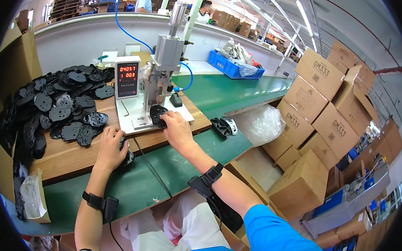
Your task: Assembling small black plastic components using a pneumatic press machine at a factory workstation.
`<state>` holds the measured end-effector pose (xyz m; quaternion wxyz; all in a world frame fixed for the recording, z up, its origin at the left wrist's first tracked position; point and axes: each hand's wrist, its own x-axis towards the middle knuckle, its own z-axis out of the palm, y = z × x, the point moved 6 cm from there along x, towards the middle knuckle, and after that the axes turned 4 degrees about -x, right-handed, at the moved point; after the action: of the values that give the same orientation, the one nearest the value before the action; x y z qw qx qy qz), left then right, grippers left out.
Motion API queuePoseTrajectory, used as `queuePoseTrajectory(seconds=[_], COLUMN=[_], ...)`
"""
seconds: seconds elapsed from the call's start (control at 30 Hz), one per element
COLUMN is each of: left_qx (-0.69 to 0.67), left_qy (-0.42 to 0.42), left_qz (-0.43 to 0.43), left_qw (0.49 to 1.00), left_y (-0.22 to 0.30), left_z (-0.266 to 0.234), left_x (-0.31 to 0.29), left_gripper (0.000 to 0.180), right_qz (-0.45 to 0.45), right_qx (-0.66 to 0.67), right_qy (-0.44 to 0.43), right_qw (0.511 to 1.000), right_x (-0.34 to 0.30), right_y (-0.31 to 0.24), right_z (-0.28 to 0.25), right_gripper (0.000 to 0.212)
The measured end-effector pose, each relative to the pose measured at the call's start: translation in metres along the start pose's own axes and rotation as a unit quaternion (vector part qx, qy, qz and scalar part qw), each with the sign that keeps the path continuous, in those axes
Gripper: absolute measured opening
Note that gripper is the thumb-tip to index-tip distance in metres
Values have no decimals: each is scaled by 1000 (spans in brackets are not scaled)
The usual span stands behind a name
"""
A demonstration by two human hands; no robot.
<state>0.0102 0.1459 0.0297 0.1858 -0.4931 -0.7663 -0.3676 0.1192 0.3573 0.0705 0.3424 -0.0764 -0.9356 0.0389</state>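
Note:
A small pneumatic press [161, 77] stands on a white base plate [139, 121], beside a counter box [128, 77] with lit red digits. My right hand [177, 131] pinches a black plastic mouse base [157, 116] at the front of the press, below its head. To the left, my left hand [111, 148] is curled round a dark mouse shell [127, 155] at the front edge of the wooden board [90, 159]; the fingers partly hide it. Further left lies a heap of black mouse bases [64, 105].
Two mouse shells [224, 126], one with silver, lie right on the green bench [209, 146]. Behind is a blue crate [236, 68] of plastic bags. Stacked cartons [315, 102] and a clear bag [262, 124] stand right. A blue air hose [121, 21] runs to the press. Two people are beyond the partition.

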Motion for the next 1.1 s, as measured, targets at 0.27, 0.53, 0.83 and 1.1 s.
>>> queuePoseTrajectory(seconds=[0.27, 0.53, 0.83, 1.1], left_qx=[5, 4, 29, -20], left_qy=[-66, -142, -227, -86], left_qz=[-42, -76, -64, -159], left_qw=[997, 987, 971, 983], left_y=[-6, 21, 1, 1], left_z=[7, -12, -22, -26], left_x=[0, 2, -8, 8], left_gripper=[12, 43, 60, 33], right_qz=[20, 14, 7, 16], right_qx=[3, -10, -1, -3], right_qy=[-25, -14, -3, -13], right_qw=[999, 1000, 1000, 1000], right_x=[0, -2, -1, 2], right_y=[3, 1, -1, 7], right_z=[2, 0, 2, 4], right_gripper=[36, 29, 28, 30])
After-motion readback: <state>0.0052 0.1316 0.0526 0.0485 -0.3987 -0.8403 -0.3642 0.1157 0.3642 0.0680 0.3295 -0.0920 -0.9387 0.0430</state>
